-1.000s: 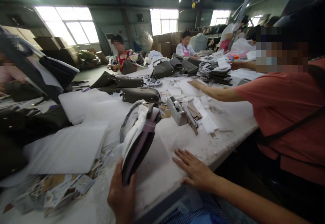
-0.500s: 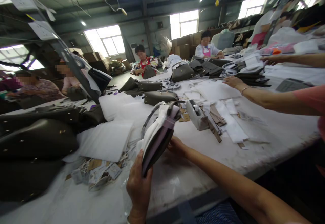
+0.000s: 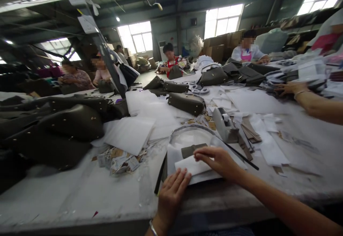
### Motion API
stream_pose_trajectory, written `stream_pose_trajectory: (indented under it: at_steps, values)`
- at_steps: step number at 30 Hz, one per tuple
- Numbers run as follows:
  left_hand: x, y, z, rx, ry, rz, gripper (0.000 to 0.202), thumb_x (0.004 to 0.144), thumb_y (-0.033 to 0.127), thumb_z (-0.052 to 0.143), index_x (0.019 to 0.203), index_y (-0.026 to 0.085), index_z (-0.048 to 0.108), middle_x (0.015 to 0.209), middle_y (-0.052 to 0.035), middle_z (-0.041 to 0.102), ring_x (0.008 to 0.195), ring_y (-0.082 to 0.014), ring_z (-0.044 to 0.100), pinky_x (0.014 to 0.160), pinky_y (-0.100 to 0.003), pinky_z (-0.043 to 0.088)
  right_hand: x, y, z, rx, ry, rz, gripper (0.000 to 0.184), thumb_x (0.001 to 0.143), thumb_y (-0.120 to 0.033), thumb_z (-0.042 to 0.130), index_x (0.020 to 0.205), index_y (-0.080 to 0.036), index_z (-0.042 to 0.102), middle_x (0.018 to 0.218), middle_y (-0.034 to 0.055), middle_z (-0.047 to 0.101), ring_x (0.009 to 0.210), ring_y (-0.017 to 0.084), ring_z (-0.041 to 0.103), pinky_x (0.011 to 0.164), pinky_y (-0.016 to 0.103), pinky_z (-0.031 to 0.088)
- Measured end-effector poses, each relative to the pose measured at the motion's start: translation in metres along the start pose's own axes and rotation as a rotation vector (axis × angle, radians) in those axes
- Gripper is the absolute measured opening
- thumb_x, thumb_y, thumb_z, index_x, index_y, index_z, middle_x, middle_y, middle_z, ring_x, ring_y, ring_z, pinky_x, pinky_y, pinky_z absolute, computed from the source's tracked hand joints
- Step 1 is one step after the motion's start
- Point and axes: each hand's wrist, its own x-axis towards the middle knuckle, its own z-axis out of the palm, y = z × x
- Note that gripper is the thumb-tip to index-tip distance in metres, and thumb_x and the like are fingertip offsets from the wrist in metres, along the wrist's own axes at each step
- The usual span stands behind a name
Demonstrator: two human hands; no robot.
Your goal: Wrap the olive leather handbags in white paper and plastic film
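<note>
In front of me a handbag lies flat on the table, its wrapped handle (image 3: 197,126) arching away from me. Over it is a folded white foam sheet (image 3: 184,163), with a dark olive strap piece (image 3: 190,151) showing just beyond. My left hand (image 3: 173,191) rests with straight fingers on the near left corner of the sheet. At the sheet's upper edge, the fingers of my right hand (image 3: 221,161) are pinched together on the foam. The bag's body is mostly hidden under the foam and my hands.
A grey tape dispenser (image 3: 226,125) stands beyond my right hand. Dark olive bags (image 3: 61,136) are piled at left, near foam sheets (image 3: 131,134) and loose tags (image 3: 120,161). A co-worker's hand (image 3: 292,88) reaches in from the right. Other people sit across the table.
The bag, held up and tilted between my hands before, now lies flat on the table. My right hand has come over onto its foam. The view has turned right.
</note>
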Motion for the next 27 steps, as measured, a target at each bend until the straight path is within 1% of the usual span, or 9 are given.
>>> stream_pose_trajectory:
  at_steps: [3, 5, 6, 8, 11, 15, 19, 23, 27]
  values:
    - [0.0, 0.002, -0.002, 0.012, 0.009, 0.023, 0.042, 0.103, 0.01, 0.033, 0.138, 0.023, 0.054, 0.133, -0.0001, 0.064, 0.123, -0.0184, 0.06, 0.095, -0.031, 0.054, 0.066, 0.028, 0.014, -0.118, 0.006, 0.187, 0.018, 0.089, -0.026, 0.066, 0.103, -0.017, 0.072, 0.104, 0.0076, 0.074, 0.097, 0.021, 0.068, 0.088, 0.028, 0.051]
    - [-0.001, 0.004, -0.003, 0.018, 0.041, 0.039, 0.042, 0.103, 0.01, 0.034, 0.136, 0.024, 0.055, 0.132, 0.0, 0.065, 0.122, -0.018, 0.06, 0.094, -0.03, 0.054, 0.102, 0.045, 0.027, -0.158, -0.032, 0.245, 0.012, 0.082, -0.025, 0.074, 0.086, -0.013, 0.072, 0.088, 0.0077, 0.074, 0.089, 0.024, 0.068, 0.083, 0.03, 0.052]
    - [-0.002, 0.006, -0.004, 0.02, 0.057, 0.043, 0.041, 0.103, 0.01, 0.034, 0.136, 0.025, 0.056, 0.131, 0.0, 0.066, 0.122, -0.0179, 0.061, 0.093, -0.03, 0.054, 0.116, 0.052, 0.035, -0.162, -0.051, 0.261, 0.016, 0.081, -0.027, 0.076, 0.077, -0.013, 0.07, 0.081, 0.0058, 0.072, 0.084, 0.024, 0.068, 0.081, 0.031, 0.052]
    - [-0.003, 0.01, -0.004, 0.022, 0.082, 0.054, 0.04, 0.103, 0.012, 0.035, 0.134, 0.025, 0.058, 0.13, 0.0007, 0.066, 0.121, -0.0177, 0.062, 0.092, -0.029, 0.055, 0.133, 0.06, 0.049, -0.147, -0.09, 0.289, 0.029, 0.088, -0.035, 0.071, 0.073, -0.011, 0.066, 0.075, 0.001, 0.066, 0.079, 0.021, 0.067, 0.077, 0.031, 0.053]
    - [-0.004, 0.016, -0.002, 0.025, 0.085, 0.05, 0.04, 0.104, 0.013, 0.033, 0.132, 0.025, 0.06, 0.129, 0.0013, 0.067, 0.118, -0.0181, 0.064, 0.089, -0.029, 0.056, 0.144, 0.066, 0.065, -0.06, -0.134, 0.323, 0.03, 0.098, -0.039, 0.058, 0.089, -0.011, 0.065, 0.082, -0.0008, 0.064, 0.073, 0.014, 0.064, 0.067, 0.028, 0.055]
    - [-0.004, 0.022, 0.0, 0.017, 0.097, -0.001, 0.041, 0.104, 0.014, 0.031, 0.13, 0.025, 0.061, 0.129, 0.0019, 0.066, 0.115, -0.0179, 0.065, 0.087, -0.029, 0.057, 0.144, 0.065, 0.07, 0.107, -0.147, 0.313, 0.029, 0.095, -0.04, 0.063, 0.092, -0.012, 0.066, 0.077, 0.0008, 0.065, 0.062, 0.012, 0.061, 0.058, 0.026, 0.053]
    - [-0.003, 0.023, 0.0, -0.006, 0.096, -0.042, 0.04, 0.105, 0.015, 0.032, 0.129, 0.026, 0.062, 0.13, 0.0036, 0.066, 0.117, -0.0174, 0.064, 0.091, -0.029, 0.055, 0.127, 0.049, 0.058, 0.246, -0.107, 0.196, 0.036, 0.088, -0.049, 0.066, 0.096, -0.014, 0.073, 0.086, 0.0058, 0.074, 0.075, 0.018, 0.067, 0.071, 0.03, 0.054]
    - [-0.002, 0.024, -0.002, -0.026, 0.067, -0.072, 0.039, 0.105, 0.018, 0.033, 0.13, 0.027, 0.061, 0.131, 0.0037, 0.065, 0.119, -0.0174, 0.063, 0.093, -0.029, 0.054, 0.086, 0.022, 0.045, 0.28, -0.124, 0.06, 0.031, 0.083, -0.047, 0.072, 0.096, -0.019, 0.077, 0.096, 0.0051, 0.076, 0.092, 0.022, 0.069, 0.088, 0.033, 0.053]
    - [-0.002, 0.026, -0.006, -0.071, 0.017, -0.111, 0.039, 0.104, 0.017, 0.035, 0.134, 0.026, 0.058, 0.13, 0.0008, 0.067, 0.119, -0.0184, 0.062, 0.095, -0.033, 0.055, 0.035, 0.007, 0.04, 0.133, -0.261, -0.227, 0.018, 0.093, -0.031, 0.063, 0.1, -0.023, 0.078, 0.096, 0.004, 0.076, 0.09, 0.019, 0.071, 0.083, 0.028, 0.056]
